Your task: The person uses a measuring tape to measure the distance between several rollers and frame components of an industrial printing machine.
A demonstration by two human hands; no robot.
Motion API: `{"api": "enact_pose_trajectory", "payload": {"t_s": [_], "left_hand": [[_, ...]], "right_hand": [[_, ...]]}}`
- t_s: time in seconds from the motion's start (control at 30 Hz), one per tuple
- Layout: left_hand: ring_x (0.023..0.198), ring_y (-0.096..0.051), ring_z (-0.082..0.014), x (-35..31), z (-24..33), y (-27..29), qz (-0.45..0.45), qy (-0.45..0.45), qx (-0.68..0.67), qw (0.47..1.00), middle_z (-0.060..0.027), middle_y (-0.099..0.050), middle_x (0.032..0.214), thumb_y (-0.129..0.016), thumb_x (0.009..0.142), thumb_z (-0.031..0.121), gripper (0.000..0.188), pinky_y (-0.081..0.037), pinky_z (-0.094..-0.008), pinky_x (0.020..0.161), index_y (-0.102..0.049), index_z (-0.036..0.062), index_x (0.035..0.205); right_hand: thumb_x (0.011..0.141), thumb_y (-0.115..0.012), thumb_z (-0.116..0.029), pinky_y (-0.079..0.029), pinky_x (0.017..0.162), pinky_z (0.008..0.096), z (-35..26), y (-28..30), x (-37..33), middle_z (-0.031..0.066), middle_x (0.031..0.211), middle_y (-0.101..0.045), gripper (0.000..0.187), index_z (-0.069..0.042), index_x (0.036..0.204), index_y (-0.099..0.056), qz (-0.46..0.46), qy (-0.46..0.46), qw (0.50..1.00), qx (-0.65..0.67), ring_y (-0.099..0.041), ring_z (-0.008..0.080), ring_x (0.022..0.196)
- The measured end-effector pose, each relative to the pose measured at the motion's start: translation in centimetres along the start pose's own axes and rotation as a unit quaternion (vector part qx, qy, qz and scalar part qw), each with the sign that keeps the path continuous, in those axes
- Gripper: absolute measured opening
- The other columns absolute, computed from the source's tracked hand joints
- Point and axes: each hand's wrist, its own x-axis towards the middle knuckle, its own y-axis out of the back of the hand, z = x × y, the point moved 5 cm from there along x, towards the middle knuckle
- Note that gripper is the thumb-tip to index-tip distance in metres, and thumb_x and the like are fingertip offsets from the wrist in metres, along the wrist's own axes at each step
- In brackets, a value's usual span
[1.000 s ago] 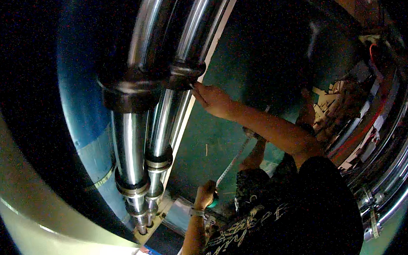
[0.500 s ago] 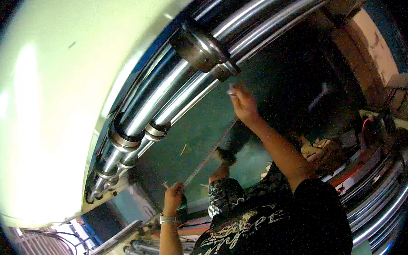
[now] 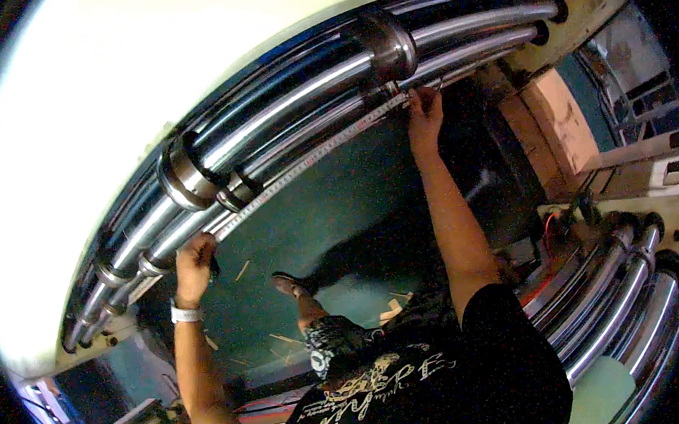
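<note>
The tape (image 3: pixel 336 143) is drawn out in a slanting line from left of centre up to the upper middle of the frame, between the two hands. Its lower end reaches the left hand (image 3: pixel 194 257), left of centre; its upper end meets the right hand (image 3: pixel 426 112), in the upper middle. The left hand is closed, fingers curled, grasping the tape's lower end. A dark thing (image 3: pixel 215 267) shows beside its fingers, too dim to make out. The right hand pinches the tape's upper end between thumb and fingertips, with the arm stretched up from below.

The tape runs just beside the lower edge of the rods (image 3: pixel 290 108), which arch across the upper half of the frame; whether it touches them cannot be told. A big collar (image 3: pixel 393 47) sits on a rod above and left of the right hand, near the tape's upper end. A small collar (image 3: pixel 239 191) sits just above the tape's lower part, up and right of the left hand, with a wide collar (image 3: pixel 189 176) next to it.

A pale band (image 3: pixel 186 313) circles the left wrist. Below the tape lies the green floor (image 3: pixel 341 231), with a shoe (image 3: pixel 285 284) on it near the centre. A dark shirt (image 3: pixel 458 368) fills the lower middle. A pale panel (image 3: pixel 70 127) covers the upper left, and a tan box (image 3: pixel 569 120) stands at the right.
</note>
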Motion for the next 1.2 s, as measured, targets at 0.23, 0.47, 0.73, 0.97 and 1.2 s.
{"api": "enact_pose_trajectory", "payload": {"t_s": [0.23, 0.47, 0.73, 0.97, 1.2], "left_hand": [[0.056, -0.048, -0.0198, 2.0, -2.3, -0.7, 0.002, -0.014, 0.074, 0.997, -0.0138, -0.05, 0.061, -0.05, 0.081, 0.009, 0.009, -0.039, -0.0297, 0.055, -0.053, 0.0003, 0.08], [0.057, -0.044, -0.0112, 3.3, -3.8, -2.4, -0.032, -0.012, 0.038, 0.999, -0.0045, -0.046, 0.058, -0.048, 0.078, 0.0, 0.004, -0.037, -0.0254, 0.054, -0.051, 0.001, 0.076], [0.058, -0.047, -0.0303, 3.2, -5.6, -1.8, -0.034, -0.07, 0.088, 0.993, -0.0194, -0.049, 0.066, -0.046, 0.078, 0.01, 0.011, -0.037, -0.0368, 0.055, -0.049, 0.0009, 0.074], [0.071, -0.054, -0.0331, 4.6, -6.3, -1.3, -0.003, -0.084, 0.148, 0.985, -0.0155, -0.056, 0.073, -0.048, 0.076, 0.018, 0.014, -0.041, -0.0394, 0.061, -0.057, 0.0081, 0.08], [0.065, -0.053, -0.0231, 5.3, -6.1, -1.9, -0.028, -0.091, 0.131, 0.987, -0.0141, -0.054, 0.072, -0.051, 0.075, 0.01, 0.013, -0.04, -0.0328, 0.061, -0.054, 0.0029, 0.086]], "right_hand": [[0.083, -0.056, -0.015, -0.031, 0.045, 0.0217, 2.6, -2.8, 0.4, -0.003, 0.065, -0.043, 0.011, -0.006, 0.082, -0.049, -0.118, -0.072, 0.99, 0.029, -0.039, 0.0061, 0.053], [0.082, -0.057, -0.011, -0.027, 0.041, 0.0222, 5.6, -1.6, 1.6, -0.0031, 0.063, -0.038, 0.018, -0.01, 0.077, -0.04, -0.104, -0.004, 0.995, -0.005, -0.035, 0.0053, 0.049], [0.081, -0.058, -0.017, -0.046, 0.062, 0.0279, 5.8, 0.1, -0.6, 0.0058, 0.104, -0.048, 0.027, -0.006, 0.104, -0.049, -0.161, -0.139, 0.975, -0.057, -0.05, 0.0172, 0.089], [0.082, -0.055, -0.015, -0.04, 0.082, 0.0377, 5.1, 2.5, 1.8, 0.0103, 0.12, -0.045, 0.037, -0.002, 0.116, -0.046, -0.154, -0.165, 0.974, 0.025, -0.045, 0.0261, 0.103], [0.083, -0.053, -0.023, -0.044, 0.073, 0.0353, 3.0, 1.8, 0.1, 0.0105, 0.107, -0.052, 0.028, -0.003, 0.103, -0.052, -0.122, -0.161, 0.979, 0.028, -0.051, 0.0242, 0.092]]}}
